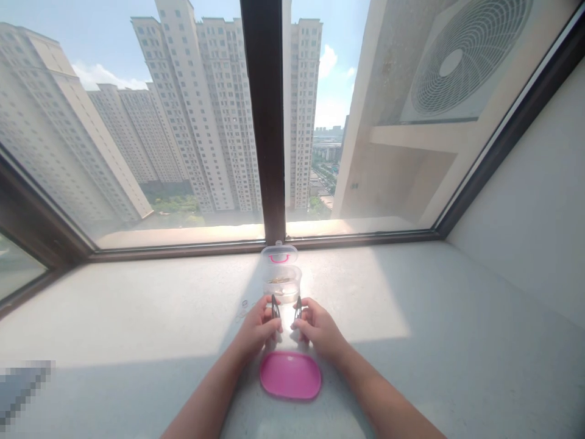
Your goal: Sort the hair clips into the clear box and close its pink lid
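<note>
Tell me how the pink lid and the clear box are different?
The flat pink oval plastic lid is solid-coloured; the small clear plastic box is see-through. The lid lies nearest the person, between the forearms; the box stands farther off by the window frame. The lid is shallow, the box taller. Both rest on the pale sill.

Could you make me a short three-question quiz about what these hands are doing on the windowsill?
1. True or false: each hand holds a dark hair clip.
2. What lies nearest the person, between the forearms?
A) oval pink plastic lid
B) blue bowl
C) metal spoon
3. Which object stands closest to the window frame?

Key:
1. True: the left hand and right hand each pinch a dark snap hair clip.
2. A: the oval pink plastic lid.
3. The small clear lidded box with a pink clasp, behind the clear plastic cup.
</note>
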A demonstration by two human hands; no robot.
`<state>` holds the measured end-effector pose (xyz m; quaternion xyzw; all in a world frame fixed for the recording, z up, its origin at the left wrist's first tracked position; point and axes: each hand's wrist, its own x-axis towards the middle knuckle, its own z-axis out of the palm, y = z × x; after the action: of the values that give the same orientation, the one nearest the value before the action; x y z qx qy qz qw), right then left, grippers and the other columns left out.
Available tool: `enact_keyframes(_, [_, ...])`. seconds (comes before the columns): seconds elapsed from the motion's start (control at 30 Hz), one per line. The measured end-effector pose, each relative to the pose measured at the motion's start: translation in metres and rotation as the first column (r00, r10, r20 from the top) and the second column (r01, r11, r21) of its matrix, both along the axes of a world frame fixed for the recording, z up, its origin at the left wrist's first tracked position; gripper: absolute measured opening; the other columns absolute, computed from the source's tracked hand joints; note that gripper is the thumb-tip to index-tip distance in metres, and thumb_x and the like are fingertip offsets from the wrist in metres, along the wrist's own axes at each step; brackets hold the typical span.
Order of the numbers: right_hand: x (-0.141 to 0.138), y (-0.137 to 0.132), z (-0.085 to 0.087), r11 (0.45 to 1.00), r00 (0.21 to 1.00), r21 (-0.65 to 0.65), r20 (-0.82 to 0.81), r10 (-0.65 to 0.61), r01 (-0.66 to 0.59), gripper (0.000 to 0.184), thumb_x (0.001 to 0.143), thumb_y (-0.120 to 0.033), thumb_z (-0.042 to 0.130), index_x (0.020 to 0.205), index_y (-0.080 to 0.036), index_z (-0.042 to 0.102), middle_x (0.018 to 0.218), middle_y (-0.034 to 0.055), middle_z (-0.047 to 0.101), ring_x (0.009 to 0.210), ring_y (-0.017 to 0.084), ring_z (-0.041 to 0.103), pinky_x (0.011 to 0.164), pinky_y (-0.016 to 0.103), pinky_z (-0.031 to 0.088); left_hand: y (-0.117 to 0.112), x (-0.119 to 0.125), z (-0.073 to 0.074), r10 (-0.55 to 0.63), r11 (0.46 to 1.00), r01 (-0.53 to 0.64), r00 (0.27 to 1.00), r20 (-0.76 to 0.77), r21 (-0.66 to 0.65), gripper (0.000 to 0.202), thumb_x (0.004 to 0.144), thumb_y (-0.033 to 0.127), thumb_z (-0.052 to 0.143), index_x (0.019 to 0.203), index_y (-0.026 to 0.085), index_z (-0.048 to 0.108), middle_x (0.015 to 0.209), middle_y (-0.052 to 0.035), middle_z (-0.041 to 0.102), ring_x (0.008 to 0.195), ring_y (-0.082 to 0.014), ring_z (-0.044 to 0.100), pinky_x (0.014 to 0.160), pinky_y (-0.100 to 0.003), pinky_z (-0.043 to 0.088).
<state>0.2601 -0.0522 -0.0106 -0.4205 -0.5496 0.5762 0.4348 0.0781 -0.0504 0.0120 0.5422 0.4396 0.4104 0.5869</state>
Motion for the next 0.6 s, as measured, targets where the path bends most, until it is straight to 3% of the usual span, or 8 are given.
enact_keyframes(0.2, [-0.008, 0.01, 0.009, 0.995, 0.999, -0.089, 0.021, -0.044, 0.046, 0.017, 0.072, -0.025, 0.06, 0.085, -0.018, 0.051, 0.062, -0.0031, 0.061, 0.039, 0.008, 0.047, 0.038, 0.02, 0.034, 0.002, -0.001, -0.003, 0.005, 1.0, -0.005, 1.0, 0.011, -0.006, 0.033, 0.07, 0.02, 0.06, 0.1, 0.018, 0.046, 0.06, 0.0037, 0.06, 0.044, -0.0091, 0.051, 0.044, -0.018, 0.036])
enact_keyframes(0.27, [-0.01, 0.015, 0.014, 0.992, 0.999, -0.125, 0.04, 0.018, -0.012, 0.016, 0.071, -0.023, 0.061, 0.082, -0.019, 0.051, 0.062, -0.0032, 0.062, 0.037, 0.007, 0.046, 0.037, 0.02, 0.033, 0.002, -0.002, -0.002, 0.004, 1.0, -0.004, 0.999, 0.04, -0.005, 0.031, 0.07, 0.021, 0.061, 0.098, 0.018, 0.048, 0.061, 0.0031, 0.061, 0.045, -0.0093, 0.051, 0.045, -0.018, 0.038])
enact_keyframes(0.4, [-0.009, 0.021, 0.017, 0.984, 0.986, -0.069, -0.004, 0.166, -0.166, 0.019, 0.071, -0.023, 0.064, 0.084, -0.019, 0.051, 0.064, -0.0032, 0.064, 0.04, 0.008, 0.049, 0.04, 0.021, 0.037, 0.002, -0.001, 0.001, 0.001, 1.0, -0.001, 0.997, 0.077, 0.002, 0.029, 0.067, 0.022, 0.064, 0.093, 0.017, 0.051, 0.062, 0.0018, 0.061, 0.049, -0.01, 0.053, 0.047, -0.019, 0.041])
enact_keyframes(0.6, [0.0, 0.01, 0.014, 0.998, 0.997, -0.019, -0.058, 0.052, -0.053, 0.019, 0.073, -0.028, 0.064, 0.084, -0.018, 0.052, 0.067, -0.001, 0.065, 0.042, 0.008, 0.05, 0.039, 0.02, 0.037, 0.003, 0.001, -0.002, -0.023, 0.999, 0.023, 1.0, -0.005, 0.035, 0.024, 0.069, 0.015, 0.058, 0.092, 0.016, 0.052, 0.06, 0.003, 0.059, 0.044, -0.0076, 0.048, 0.042, -0.017, 0.035])
